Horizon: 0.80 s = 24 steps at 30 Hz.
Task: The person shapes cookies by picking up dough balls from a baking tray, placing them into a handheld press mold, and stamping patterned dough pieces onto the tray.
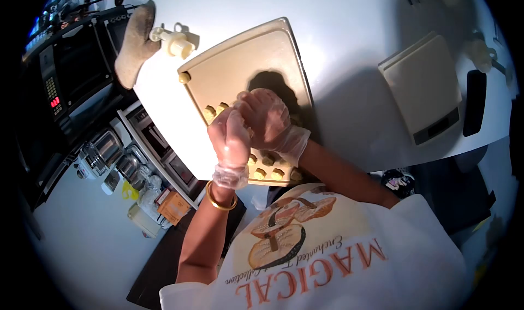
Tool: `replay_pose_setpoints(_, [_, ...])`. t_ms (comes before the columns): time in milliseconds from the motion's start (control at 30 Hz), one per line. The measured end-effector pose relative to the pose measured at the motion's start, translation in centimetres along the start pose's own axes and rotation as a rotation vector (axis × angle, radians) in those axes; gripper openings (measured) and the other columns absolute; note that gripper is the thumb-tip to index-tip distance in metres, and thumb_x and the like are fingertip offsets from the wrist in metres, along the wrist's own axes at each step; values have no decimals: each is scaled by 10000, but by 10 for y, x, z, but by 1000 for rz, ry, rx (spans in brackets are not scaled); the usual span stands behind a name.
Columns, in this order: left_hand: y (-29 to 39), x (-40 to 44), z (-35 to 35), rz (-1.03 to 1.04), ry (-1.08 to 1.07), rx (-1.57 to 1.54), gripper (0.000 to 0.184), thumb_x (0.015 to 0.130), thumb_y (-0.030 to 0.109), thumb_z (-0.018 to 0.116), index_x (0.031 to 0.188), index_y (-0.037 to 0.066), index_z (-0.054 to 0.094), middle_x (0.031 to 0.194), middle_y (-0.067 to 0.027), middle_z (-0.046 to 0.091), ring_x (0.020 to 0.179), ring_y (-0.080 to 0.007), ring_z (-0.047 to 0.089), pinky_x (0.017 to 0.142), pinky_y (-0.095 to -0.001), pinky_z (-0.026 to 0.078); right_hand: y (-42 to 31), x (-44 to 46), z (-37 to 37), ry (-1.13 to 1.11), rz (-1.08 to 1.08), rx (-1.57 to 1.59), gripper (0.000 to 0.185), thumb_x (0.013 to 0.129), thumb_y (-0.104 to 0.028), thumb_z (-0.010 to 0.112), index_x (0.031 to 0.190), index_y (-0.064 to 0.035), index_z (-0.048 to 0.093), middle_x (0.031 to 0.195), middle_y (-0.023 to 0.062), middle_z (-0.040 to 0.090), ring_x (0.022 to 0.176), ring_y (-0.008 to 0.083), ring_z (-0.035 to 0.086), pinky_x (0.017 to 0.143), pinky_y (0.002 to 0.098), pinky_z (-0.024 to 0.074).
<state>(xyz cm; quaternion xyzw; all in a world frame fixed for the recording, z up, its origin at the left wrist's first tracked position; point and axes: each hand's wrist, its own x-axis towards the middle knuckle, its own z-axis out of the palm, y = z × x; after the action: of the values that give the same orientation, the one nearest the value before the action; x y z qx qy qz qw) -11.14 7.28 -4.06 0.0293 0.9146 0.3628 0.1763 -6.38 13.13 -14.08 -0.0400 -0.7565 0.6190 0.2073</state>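
Note:
Both hands wear clear plastic gloves and meet over a beige baking tray (240,59). My left hand (230,138) has its fingers curled and pressed against the other hand. My right hand (265,119) is closed too, its fingers bent inward. Whatever lies between them is hidden. Several small pale dough pieces (260,174) sit on the tray, in rows at its near end and beside my left hand. A single round dough piece (184,77) rests at the tray's left edge.
A cream plastic tool (173,41) and an oven mitt (135,45) lie left of the tray. On the right are a kitchen scale (423,86) and a dark flat object (474,102). A black oven (76,64) stands at the far left.

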Motion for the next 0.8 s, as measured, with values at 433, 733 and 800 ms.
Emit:
replay_pose_setpoints(433, [-6,-44,-52,-226,-173,-415,593,901,503,509,1308,72,492,1093,-43,588,771,-117,545,659,-238,394,-14,1,-56,-282,-128,-181,1039,549,-321,791,1402,-17,280,1369,187,361,1259,353,367,1128,455,272])
replay_pose_setpoints(733, [-19,-32,-45,-308,-471,-625,714,900,518,520,1373,-6,416,1048,-67,606,666,-117,553,600,-216,426,-15,-3,-113,-160,37,-249,737,638,-145,716,1319,-75,444,1268,129,493,1167,332,471,1003,415,410])
replay_pose_setpoints(800, [-26,-26,-42,-255,-567,-646,717,933,524,456,1379,-32,382,1112,-191,604,642,-163,534,601,-273,456,-14,-7,-114,-178,107,-208,732,644,-140,716,1321,-74,444,1267,130,494,1166,335,472,987,415,426])
